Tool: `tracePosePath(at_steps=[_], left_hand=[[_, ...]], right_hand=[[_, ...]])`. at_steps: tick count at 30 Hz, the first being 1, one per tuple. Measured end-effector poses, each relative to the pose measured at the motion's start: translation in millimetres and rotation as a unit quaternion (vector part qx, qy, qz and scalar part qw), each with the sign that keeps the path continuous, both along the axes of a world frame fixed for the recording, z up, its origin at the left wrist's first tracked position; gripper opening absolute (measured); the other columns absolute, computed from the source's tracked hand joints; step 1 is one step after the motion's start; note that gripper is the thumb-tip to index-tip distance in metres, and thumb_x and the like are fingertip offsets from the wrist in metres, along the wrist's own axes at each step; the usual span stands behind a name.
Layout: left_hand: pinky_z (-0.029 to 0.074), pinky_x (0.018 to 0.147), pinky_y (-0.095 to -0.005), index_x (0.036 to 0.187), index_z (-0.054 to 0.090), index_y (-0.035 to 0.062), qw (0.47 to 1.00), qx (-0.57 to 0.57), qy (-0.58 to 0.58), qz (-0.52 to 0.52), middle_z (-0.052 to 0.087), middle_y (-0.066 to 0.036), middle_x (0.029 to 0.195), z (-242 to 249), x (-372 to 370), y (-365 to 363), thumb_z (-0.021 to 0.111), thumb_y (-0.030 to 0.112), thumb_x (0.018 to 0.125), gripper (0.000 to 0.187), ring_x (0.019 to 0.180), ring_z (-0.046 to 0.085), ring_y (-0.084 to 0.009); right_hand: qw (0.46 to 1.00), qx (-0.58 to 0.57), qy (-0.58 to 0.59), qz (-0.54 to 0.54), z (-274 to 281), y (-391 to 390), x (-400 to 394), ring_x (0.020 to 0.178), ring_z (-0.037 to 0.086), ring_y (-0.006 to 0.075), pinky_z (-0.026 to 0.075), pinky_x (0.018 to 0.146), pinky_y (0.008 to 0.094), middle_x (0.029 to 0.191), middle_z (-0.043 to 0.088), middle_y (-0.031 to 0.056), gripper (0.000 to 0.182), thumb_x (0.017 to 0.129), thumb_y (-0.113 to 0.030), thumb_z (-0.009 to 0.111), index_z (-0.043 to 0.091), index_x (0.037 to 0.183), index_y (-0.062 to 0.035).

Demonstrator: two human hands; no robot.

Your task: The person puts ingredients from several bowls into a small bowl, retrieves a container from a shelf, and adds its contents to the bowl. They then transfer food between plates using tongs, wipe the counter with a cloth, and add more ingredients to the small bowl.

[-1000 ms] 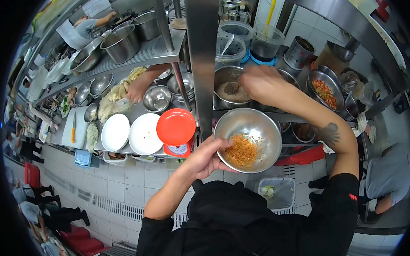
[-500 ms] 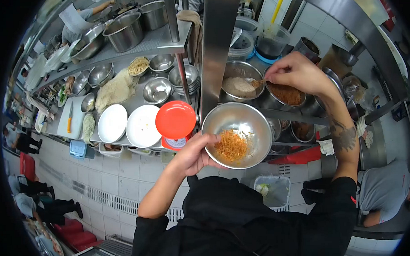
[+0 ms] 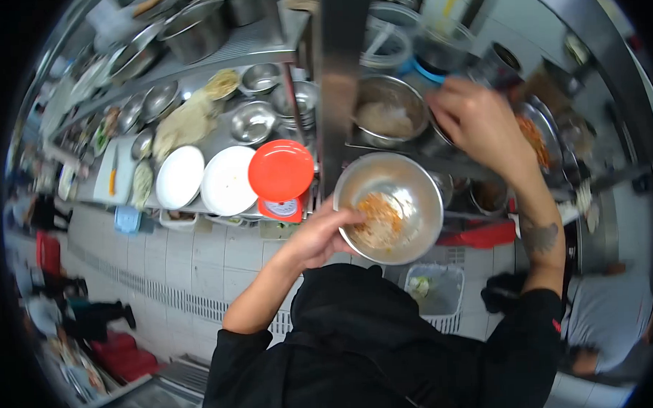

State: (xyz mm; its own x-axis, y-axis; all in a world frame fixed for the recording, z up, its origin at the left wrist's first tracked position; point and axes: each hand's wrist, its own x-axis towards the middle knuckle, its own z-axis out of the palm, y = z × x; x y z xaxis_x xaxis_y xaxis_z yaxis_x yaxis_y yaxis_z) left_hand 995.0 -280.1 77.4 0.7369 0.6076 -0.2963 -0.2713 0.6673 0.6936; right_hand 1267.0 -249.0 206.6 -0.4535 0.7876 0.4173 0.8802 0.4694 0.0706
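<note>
A metal mixing bowl (image 3: pixel 421 201) is held by its left rim in my left hand (image 3: pixel 320 236), the thumb over the edge. Inside it lie orange crumbs (image 3: pixel 384 210) with a pale beige powder on their lower side. My right hand (image 3: pixel 471 116) is raised over the containers behind the bowl, its fingers bent together. Whatever it may hold is blurred and hidden. Just left of those fingers stands a metal pot (image 3: pixel 390 133) of pale powder. Another metal pot is mostly covered by my right hand.
A red scale (image 3: pixel 281 169) stands left of the bowl, beside two white plates (image 3: pixel 228 180). A metal post (image 3: pixel 339 81) rises behind the bowl. A shelf with pots hangs at upper left. Clear tubs (image 3: pixel 392 36) stand at the back. A person in grey (image 3: pixel 607 316) is at lower right.
Pale powder now lies on the orange crumbs. The held bowl has shifted slightly right. My right hand has moved a little right and down from the pale powder pot. The view has tilted slightly.
</note>
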Motion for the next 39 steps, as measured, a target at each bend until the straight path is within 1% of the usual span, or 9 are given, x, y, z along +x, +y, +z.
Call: tracePosePath(at_steps=[5, 9, 14, 16, 24, 30, 35, 38, 39], left_hand=[[0.063, 0.073, -0.0403, 0.143, 0.024, 0.0108, 0.997, -0.040, 0.049, 0.052, 0.048, -0.015, 0.127, -45.7, -19.9, -32.5, 0.055, 0.007, 0.084, 0.066, 0.104, 0.064, -0.0248], [0.062, 0.072, -0.0400, 0.143, 0.022, 0.0131, 0.978, -0.075, 0.070, 0.181, 0.049, -0.013, 0.123, -57.2, -74.7, -72.1, 0.056, 0.008, 0.081, 0.071, 0.106, 0.062, -0.0224], [0.060, 0.081, -0.0365, 0.150, 0.020, 0.0149, 0.948, -0.062, 0.023, 0.310, 0.048, -0.012, 0.132, -78.3, -180.1, -118.8, 0.054, 0.006, 0.081, 0.077, 0.114, 0.059, -0.0200], [0.060, 0.082, -0.0355, 0.152, 0.017, 0.0165, 0.937, -0.073, -0.006, 0.341, 0.045, -0.012, 0.136, -84.5, -228.9, -125.6, 0.055, 0.007, 0.084, 0.078, 0.116, 0.058, -0.0208], [0.056, 0.088, -0.0493, 0.149, 0.021, 0.0102, 0.883, -0.043, -0.056, 0.464, 0.042, -0.017, 0.138, -86.7, -427.7, -140.4, 0.051, 0.038, 0.096, 0.068, 0.115, 0.058, -0.0330], [0.056, 0.079, -0.0422, 0.123, 0.048, 0.0063, 0.799, -0.114, 0.108, 0.581, 0.055, -0.017, 0.123, -114.4, -564.5, -156.7, 0.051, 0.026, 0.097, 0.032, 0.104, 0.063, -0.0292], [0.056, 0.075, -0.0364, 0.113, 0.056, 0.0086, 0.737, -0.132, 0.156, 0.645, 0.062, -0.009, 0.113, -155.1, -669.7, -155.0, 0.051, 0.023, 0.098, 0.021, 0.094, 0.066, -0.0212], [0.055, 0.072, -0.0324, 0.109, 0.059, 0.0082, 0.698, -0.152, 0.171, 0.679, 0.062, -0.006, 0.106, -180.2, -735.7, -147.0, 0.056, 0.024, 0.096, 0.020, 0.090, 0.064, -0.0172], [0.054, 0.071, -0.0317, 0.108, 0.059, 0.0078, 0.680, -0.175, 0.193, 0.685, 0.061, -0.005, 0.104, -183.7, -762.4, -140.4, 0.057, 0.025, 0.095, 0.021, 0.090, 0.064, -0.0165]], right_hand=[[0.991, 0.100, 0.064, 0.060, 18.6, -18.6, -47.3, 0.094, 0.058, 0.0352, 0.048, 0.082, 0.0417, 0.096, 0.062, 0.0156, 0.017, 0.079, 0.000, 0.065, 0.067, 0.096, 0.0007], [0.935, -0.089, 0.272, 0.210, -14.3, -48.1, -80.7, 0.070, 0.059, 0.0263, 0.047, 0.066, 0.0330, 0.075, 0.062, 0.0129, 0.012, 0.070, 0.005, 0.062, 0.067, 0.081, 0.0038], [0.895, -0.381, 0.154, 0.176, -118.8, -22.7, -213.7, 0.102, 0.060, 0.0361, 0.049, 0.085, 0.0404, 0.114, 0.060, 0.0246, 0.045, 0.086, -0.024, 0.069, 0.059, 0.123, 0.0008], [0.757, -0.572, 0.270, 0.166, -159.4, -17.5, -267.2, 0.090, 0.064, 0.0200, 0.050, 0.083, 0.0330, 0.100, 0.068, 0.0152, 0.046, 0.088, -0.020, 0.068, 0.055, 0.125, 0.0043], [0.642, -0.665, 0.355, 0.141, -231.8, 30.3, -500.6, 0.084, 0.060, 0.0103, 0.048, 0.074, 0.0242, 0.094, 0.067, 0.0048, 0.028, 0.086, -0.001, 0.057, 0.061, 0.113, 0.0033], [0.681, -0.627, 0.366, 0.094, -242.5, 106.1, -674.6, 0.071, 0.064, 0.0150, 0.052, 0.061, 0.0292, 0.092, 0.067, 0.0103, 0.036, 0.084, 0.002, 0.056, 0.055, 0.120, 0.0050], [0.850, -0.442, 0.263, 0.116, -303.6, 269.8, -844.2, 0.063, 0.059, 0.0139, 0.049, 0.054, 0.0299, 0.077, 0.061, 0.0063, 0.041, 0.086, -0.014, 0.061, 0.054, 0.124, -0.0008], [0.691, -0.569, 0.422, 0.144, -331.4, 366.6, -962.3, 0.083, 0.064, 0.0225, 0.057, 0.063, 0.0351, 0.107, 0.062, 0.0151, 0.049, 0.083, -0.014, 0.065, 0.051, 0.127, 0.0022], [0.715, -0.535, 0.423, 0.152, -386.0, 435.6, -1001.2, 0.081, 0.065, 0.0225, 0.059, 0.060, 0.0344, 0.104, 0.062, 0.0157, 0.047, 0.080, -0.010, 0.062, 0.052, 0.125, 0.0006]])
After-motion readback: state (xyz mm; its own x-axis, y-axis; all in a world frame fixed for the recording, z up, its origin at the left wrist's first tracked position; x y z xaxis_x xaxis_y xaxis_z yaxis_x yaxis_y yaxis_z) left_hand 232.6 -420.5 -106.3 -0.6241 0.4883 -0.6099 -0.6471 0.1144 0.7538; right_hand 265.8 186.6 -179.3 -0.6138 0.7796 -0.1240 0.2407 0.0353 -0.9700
